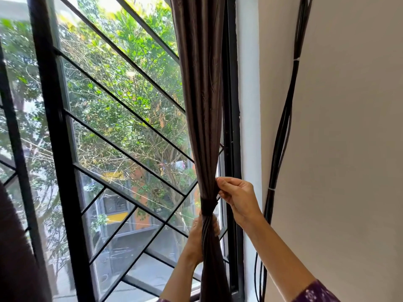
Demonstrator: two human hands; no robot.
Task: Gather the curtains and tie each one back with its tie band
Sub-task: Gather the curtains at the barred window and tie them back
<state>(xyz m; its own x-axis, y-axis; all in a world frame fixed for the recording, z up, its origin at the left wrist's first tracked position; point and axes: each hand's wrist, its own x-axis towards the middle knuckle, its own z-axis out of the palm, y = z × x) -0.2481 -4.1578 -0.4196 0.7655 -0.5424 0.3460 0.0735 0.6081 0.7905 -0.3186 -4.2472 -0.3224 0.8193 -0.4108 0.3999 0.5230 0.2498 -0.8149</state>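
Curtain: glossy brown fabric curtain (200, 105), hanging right of centre against the window frame, gathered into a narrow column toward the lower centre of the frame.
Tie band: dark brown fabric tie band (207, 207), wrapped round the narrowest part of the gathered curtain.
Left hand: left hand (196, 238), just below the band, fingers curled round the gathered curtain and gripping it.
Right hand: right hand (238, 198), just above and right of the band, thumb and fingertips pinching the curtain's right edge.
Sleeve: purple patterned sleeve (316, 292), on the right arm at the lower right.
Window: black metal window grille (58, 149) with diagonal bars, filling the left half.
Wall: beige wall (349, 127) at right, carrying a bundle of black cables (284, 127).
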